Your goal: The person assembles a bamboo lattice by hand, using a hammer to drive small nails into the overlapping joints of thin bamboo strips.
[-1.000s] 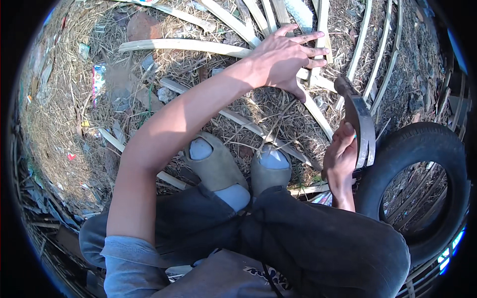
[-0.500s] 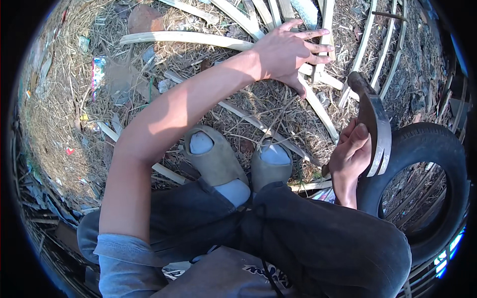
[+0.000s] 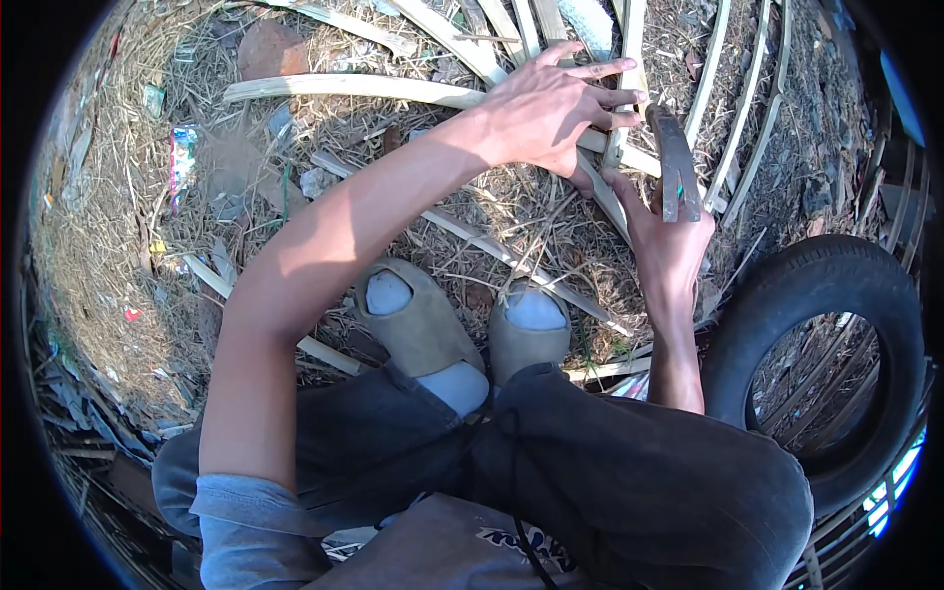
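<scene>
My left hand [image 3: 551,110] lies over crossing pale wooden strips, its fingers spread and stretched out to the right. One long strip [image 3: 354,89] runs in under this hand from the left. Another strip [image 3: 634,54] comes down from the far edge to its fingertips. Close by on the right, my right hand [image 3: 672,236] is closed round a claw hammer [image 3: 674,157]. The hammer's claw points back toward me, and its striking end is beside my left fingertips, at the strips. Most of the hammer's handle is hidden by the right hand.
Several more curved strips [image 3: 755,88] fan out at the far right. A black tyre [image 3: 836,264] lies right of my knee. My slippers [image 3: 418,320] rest on straw-strewn ground. A reddish stone [image 3: 270,51] and a colourful wrapper [image 3: 183,162] lie at the left.
My right hand has carried the hammer forward and left, from near the tyre to beside my left fingertips. The left hand stays spread on the strips, with the view slightly shifted.
</scene>
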Tool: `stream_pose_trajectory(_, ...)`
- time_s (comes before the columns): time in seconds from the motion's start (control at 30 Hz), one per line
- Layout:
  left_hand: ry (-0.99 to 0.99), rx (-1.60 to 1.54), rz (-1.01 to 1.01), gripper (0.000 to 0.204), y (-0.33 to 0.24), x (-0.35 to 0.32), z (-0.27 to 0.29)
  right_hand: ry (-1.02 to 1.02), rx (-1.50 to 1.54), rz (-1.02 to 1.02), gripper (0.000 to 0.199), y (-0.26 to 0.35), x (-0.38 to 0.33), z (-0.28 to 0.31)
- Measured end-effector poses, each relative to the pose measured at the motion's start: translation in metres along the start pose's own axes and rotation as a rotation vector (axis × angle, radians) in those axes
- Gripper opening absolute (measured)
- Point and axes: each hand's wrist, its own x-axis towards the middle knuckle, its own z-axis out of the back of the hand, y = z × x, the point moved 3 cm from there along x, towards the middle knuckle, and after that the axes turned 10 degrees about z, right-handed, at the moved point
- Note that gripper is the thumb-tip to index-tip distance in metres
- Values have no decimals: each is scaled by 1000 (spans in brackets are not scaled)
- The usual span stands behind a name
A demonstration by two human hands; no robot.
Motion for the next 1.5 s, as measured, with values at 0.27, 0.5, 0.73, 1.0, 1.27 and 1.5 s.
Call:
stream_pose_trajectory(0.27, -8, -6, -16, 87, -3, 9, -6, -5, -50, -19, 40, -27, 8, -5)
stream_pose_trajectory(0.5, -35, -32, -26, 79, -4, 8, -5, -23, -114, 43, 35, -31, 13, -7)
stream_pose_trajectory(0.73, -63, -16, -55, 79, -2, 7, -3, -34, -12, 10, 31, -40, 11, -11)
stream_pose_trajectory(1.0, -116, -133, -17, 65, 0, 10, -10, 38, 279, -51, 26, -45, 26, 1)
stream_pose_trajectory(1.27, -66, -130, 57, 42, -6, 3, -10, 92, 283, -33, 33, -36, 40, -3)
stream_pose_trajectory(1.5, -62, -147, 67, 42, -16, 12, -6, 82, 235, -120, 36, -41, 30, -4)
